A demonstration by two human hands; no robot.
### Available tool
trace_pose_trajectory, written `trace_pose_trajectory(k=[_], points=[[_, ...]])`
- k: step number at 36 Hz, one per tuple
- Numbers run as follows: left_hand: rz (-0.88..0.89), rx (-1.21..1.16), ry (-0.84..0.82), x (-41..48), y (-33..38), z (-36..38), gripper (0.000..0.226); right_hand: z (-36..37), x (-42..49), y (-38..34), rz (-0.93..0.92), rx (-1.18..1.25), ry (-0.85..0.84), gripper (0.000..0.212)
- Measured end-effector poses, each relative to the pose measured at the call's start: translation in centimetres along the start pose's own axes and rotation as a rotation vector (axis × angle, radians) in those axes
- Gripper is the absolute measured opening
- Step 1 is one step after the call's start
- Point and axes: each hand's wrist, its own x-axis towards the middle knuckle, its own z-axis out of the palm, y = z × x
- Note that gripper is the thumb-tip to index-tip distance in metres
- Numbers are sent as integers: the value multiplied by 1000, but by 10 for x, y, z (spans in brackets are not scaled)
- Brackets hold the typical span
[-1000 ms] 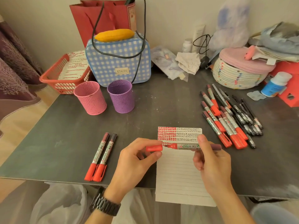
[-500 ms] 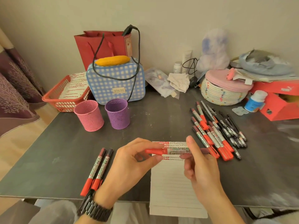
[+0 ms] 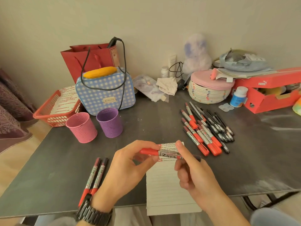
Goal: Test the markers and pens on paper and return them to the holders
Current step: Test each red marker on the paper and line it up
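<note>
I see a grey table [image 3: 48, 160] against a plain wall [image 3: 146, 22]. Two red markers [image 3: 96, 175] lie near its front-left edge, pink holder [image 3: 81, 128] and purple holder [image 3: 110, 122] behind them. Over the paper [image 3: 164, 185] at the front edge, left hand [image 3: 123, 170] pinches the cap of a marker [image 3: 169, 154], right hand [image 3: 195, 173] grips its barrel.

Looked like a lived-in home room | noted dark counter [image 3: 146, 124] against plain wall [image 3: 146, 22] | cluttered with red gift bag [image 3: 76, 61], checked bag [image 3: 97, 93], shoebox [image 3: 268, 95], lidded woven basket [image 3: 206, 93] | flanked by patterned curtain [image 3: 9, 101], wood floor [image 3: 9, 165]

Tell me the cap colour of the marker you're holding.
Red: the cap of the marker shows best in the head view.
</note>
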Motion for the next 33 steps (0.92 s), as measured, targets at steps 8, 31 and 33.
trace_pose_trajectory(k=[8, 31, 33], points=[[-44, -79, -26, -7, 0, -5, 18, -12, -12, -4, -349, -177, -71, 38], [28, 33, -109, -34, -7, -11, 20, -31, -26, -2, -302, -460, -375, 25], [12, 31, -123, -35, -9, -10, 18, -29, -25, 0, -356, -563, -367, 24]])
